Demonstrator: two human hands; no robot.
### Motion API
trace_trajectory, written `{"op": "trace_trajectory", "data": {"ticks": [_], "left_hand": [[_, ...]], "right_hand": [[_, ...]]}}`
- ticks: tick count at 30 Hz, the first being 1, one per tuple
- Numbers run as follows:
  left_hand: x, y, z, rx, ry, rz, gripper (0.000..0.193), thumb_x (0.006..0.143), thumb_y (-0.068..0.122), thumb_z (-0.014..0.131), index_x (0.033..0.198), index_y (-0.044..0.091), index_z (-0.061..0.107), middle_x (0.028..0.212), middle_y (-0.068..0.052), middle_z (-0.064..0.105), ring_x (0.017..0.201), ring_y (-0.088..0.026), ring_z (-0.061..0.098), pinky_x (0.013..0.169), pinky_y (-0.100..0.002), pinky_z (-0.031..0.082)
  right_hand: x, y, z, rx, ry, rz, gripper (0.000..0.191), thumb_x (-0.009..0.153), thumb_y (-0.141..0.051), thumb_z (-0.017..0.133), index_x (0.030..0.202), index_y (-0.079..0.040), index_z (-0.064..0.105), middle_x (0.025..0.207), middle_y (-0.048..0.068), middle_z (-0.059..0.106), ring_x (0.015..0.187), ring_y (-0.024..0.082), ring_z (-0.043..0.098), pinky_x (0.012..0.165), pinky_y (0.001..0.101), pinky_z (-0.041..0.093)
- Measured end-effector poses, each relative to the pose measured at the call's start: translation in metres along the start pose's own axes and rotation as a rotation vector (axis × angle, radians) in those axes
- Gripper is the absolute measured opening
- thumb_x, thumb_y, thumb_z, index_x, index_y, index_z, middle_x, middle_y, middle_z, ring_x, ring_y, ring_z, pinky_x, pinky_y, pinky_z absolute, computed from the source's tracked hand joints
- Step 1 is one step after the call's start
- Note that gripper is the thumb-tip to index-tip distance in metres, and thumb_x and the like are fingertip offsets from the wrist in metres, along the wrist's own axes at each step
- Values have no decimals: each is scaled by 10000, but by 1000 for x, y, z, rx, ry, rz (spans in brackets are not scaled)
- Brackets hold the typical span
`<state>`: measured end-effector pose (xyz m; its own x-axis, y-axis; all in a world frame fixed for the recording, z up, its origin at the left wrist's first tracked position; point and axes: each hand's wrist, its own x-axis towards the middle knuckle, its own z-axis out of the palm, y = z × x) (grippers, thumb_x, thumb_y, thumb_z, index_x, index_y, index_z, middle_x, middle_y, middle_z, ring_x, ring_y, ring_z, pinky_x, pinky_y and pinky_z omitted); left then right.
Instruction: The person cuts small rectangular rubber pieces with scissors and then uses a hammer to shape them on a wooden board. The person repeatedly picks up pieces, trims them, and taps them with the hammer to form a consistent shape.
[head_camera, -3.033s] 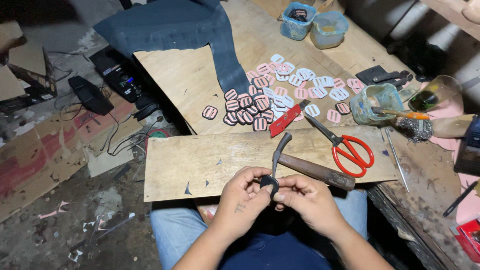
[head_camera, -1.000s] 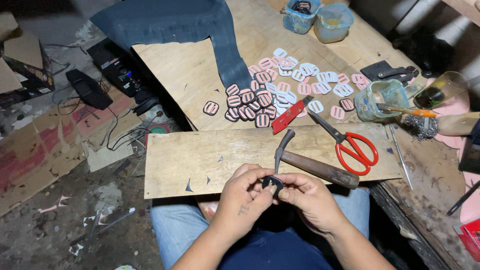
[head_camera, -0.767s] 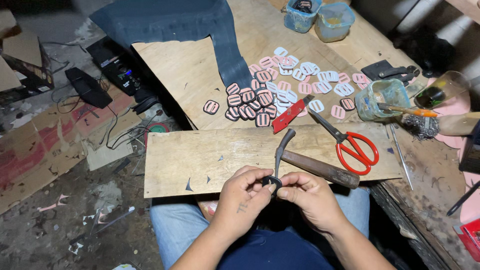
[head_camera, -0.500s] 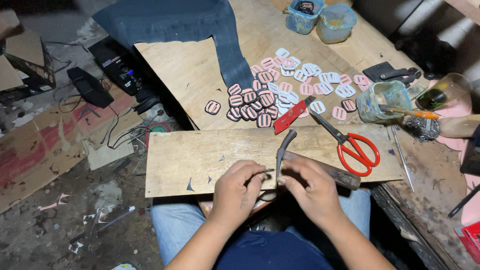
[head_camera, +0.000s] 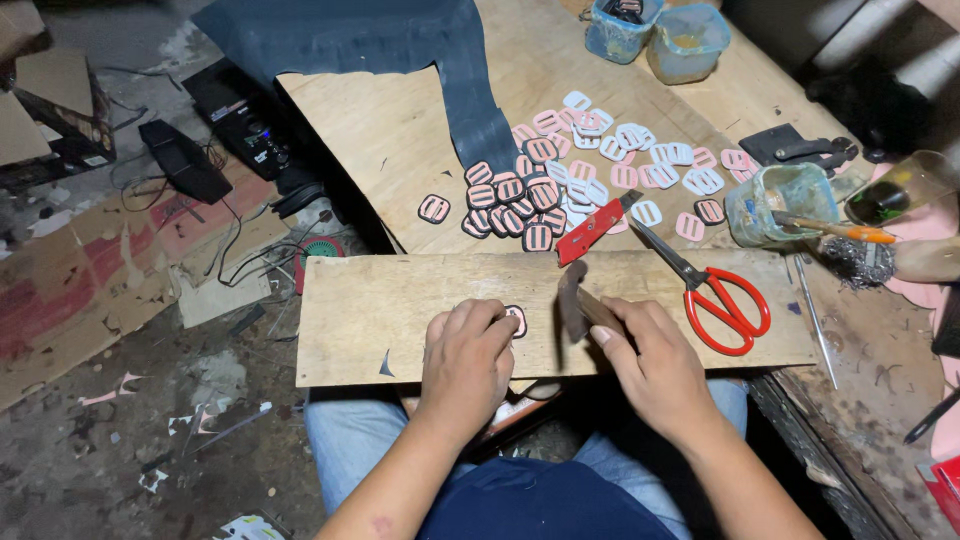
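My left hand (head_camera: 463, 362) presses a small pink, dark-rimmed buckle piece (head_camera: 517, 320) flat onto the wooden board (head_camera: 370, 310) across my lap. Only the piece's right edge shows past my fingertips. My right hand (head_camera: 650, 360) grips the wooden handle of a hammer (head_camera: 572, 300), whose dark metal head hangs just right of the piece, a little above the board. Beyond the board lies a pile of several similar pink and white pieces (head_camera: 560, 175).
Red-handled scissors (head_camera: 715, 295) and a red utility knife (head_camera: 590, 228) lie right of the hammer. A dark cloth strip (head_camera: 470, 90), plastic tubs (head_camera: 680, 40), a glue pot with a brush (head_camera: 780, 205) and a black tool (head_camera: 800, 150) sit on the plywood table. Cardboard and cables cover the floor at left.
Both hands held the small piece together over my lap. Now my left hand has set it on the board and my right hand has picked up the hammer.
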<state>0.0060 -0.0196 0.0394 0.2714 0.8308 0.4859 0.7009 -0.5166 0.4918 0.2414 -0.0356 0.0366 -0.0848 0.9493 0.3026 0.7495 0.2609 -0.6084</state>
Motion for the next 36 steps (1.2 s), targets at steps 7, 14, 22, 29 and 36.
{"op": "trace_trajectory", "data": {"ticks": [7, 14, 22, 29, 36], "left_hand": [[1, -9, 5, -106, -89, -185, 373, 790, 73, 709, 1145, 75, 596, 1053, -79, 651, 1093, -286, 595, 971, -450, 388], [-1, -17, 10, -146, -65, -212, 486, 784, 100, 740, 1212, 79, 511, 1069, -62, 662, 1102, -286, 596, 997, -452, 374], [2, -18, 9, -180, -107, -249, 520, 780, 104, 748, 1242, 76, 512, 1091, -66, 664, 1127, -287, 585, 1004, -452, 362], [2, -19, 9, -169, -112, -244, 539, 769, 118, 764, 1248, 66, 524, 1131, -101, 664, 1155, -299, 575, 1019, -461, 360], [2, -22, 7, -180, -133, -262, 566, 772, 129, 781, 1270, 62, 520, 1138, -103, 674, 1151, -300, 585, 1023, -457, 372]], "right_hand": [[4, -31, 1, 185, -135, -3, 242, 970, -134, 573, 1187, -56, 645, 939, 137, 640, 865, 323, 654, 765, 374, 529], [5, -43, -1, -85, -262, 134, 410, 923, -199, 627, 1331, -158, 645, 873, 129, 602, 784, 351, 644, 669, 443, 507], [-2, -31, 9, 78, -148, 2, 220, 932, -124, 614, 1136, -51, 655, 883, 132, 601, 790, 326, 638, 690, 401, 514], [-7, -24, 24, 147, -122, 42, 166, 997, -170, 616, 923, -23, 637, 833, 125, 585, 761, 307, 619, 712, 373, 515], [-7, -37, 37, 197, -142, -1, 161, 972, -163, 596, 1003, -8, 630, 849, 142, 588, 778, 332, 609, 687, 402, 503]]}}
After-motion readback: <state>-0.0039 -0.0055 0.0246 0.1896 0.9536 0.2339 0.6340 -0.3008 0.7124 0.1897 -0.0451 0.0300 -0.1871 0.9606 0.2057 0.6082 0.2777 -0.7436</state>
